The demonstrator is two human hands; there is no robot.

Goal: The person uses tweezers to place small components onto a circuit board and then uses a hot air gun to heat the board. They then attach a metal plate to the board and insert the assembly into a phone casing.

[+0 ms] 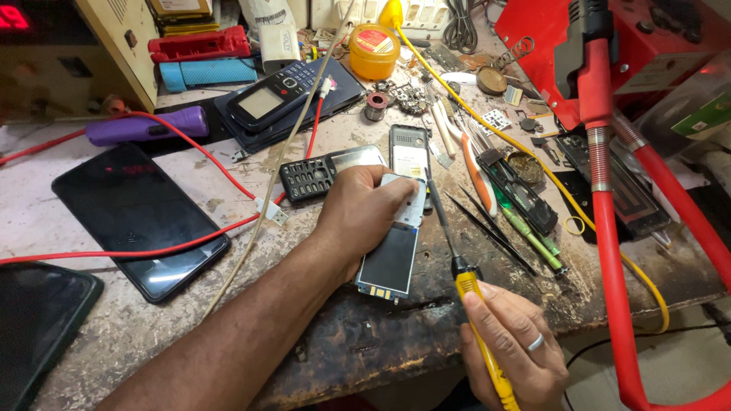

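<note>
Crowded, scarred tabletop (pixel 365 342), its near edge burnt black and flaking. Biggest hazard overhead: the red hose (pixel 613 251) with its steel spring hangs just right of the work, and a swing of the elbow could snag it and jerk the tool. A black smartphone (pixel 137 217) lies face up to the left with a red wire (pixel 198 156) trailing across it; a tug there could drag small parts along. The left hand (pixel 358 217) presses down on an opened phone (pixel 392 259), fingers curled over its upper end, pinning it flat against the tabletop; the grip looks one-sided, so the phone may pivot if pushed from the right. The right hand (pixel 514 346) is closed round the yellow handle of a soldering iron (pixel 457 262), its dark tip reaching up beside the left fingertips. Tip and skin sit very near: a slip risks a burn or a scorched board. Loose tweezers (pixel 495 232) lie just beside, easily knocked.
</note>
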